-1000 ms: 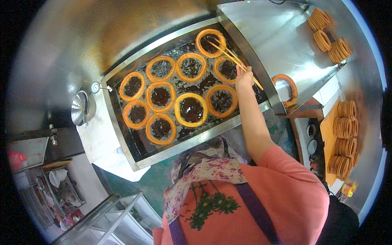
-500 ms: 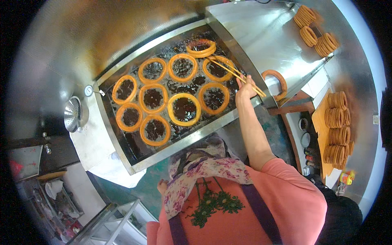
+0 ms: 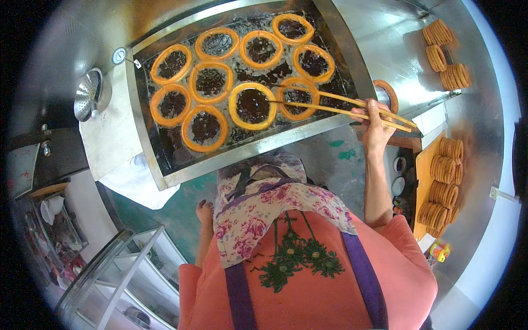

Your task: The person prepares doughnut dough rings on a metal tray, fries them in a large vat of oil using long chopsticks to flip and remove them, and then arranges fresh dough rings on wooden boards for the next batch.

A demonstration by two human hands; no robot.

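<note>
My right hand (image 3: pixel 374 116) grips a pair of long wooden chopsticks (image 3: pixel 333 109) over the fryer's right side. Their dark tips reach to the right rim of a pale yellow dough ring (image 3: pixel 252 122) and a browner ring (image 3: pixel 297 114) beside it; contact is unclear. Several other golden rings (image 3: pixel 204 147) float in dark oil inside the rectangular steel fryer (image 3: pixel 223 160). My left hand (image 3: pixel 204 209) hangs low, left of my floral apron (image 3: pixel 258 217), fingers loosely bent and apart, holding nothing that I can see.
Stacks of fried rings stand on a steel counter (image 3: pixel 410 71) and on a wooden board (image 3: pixel 422 181) at right. A dial thermometer (image 3: pixel 119 55) sits at the fryer's left, near a perforated steel strainer (image 3: pixel 88 94). A glass-topped shelved cabinet (image 3: pixel 140 275) stands at lower left.
The chopsticks have left the far top-right ring, which lies flat after being tilted, and moved toward the nearer middle rings. My right hand moved rightward; my left hand has come into view.
</note>
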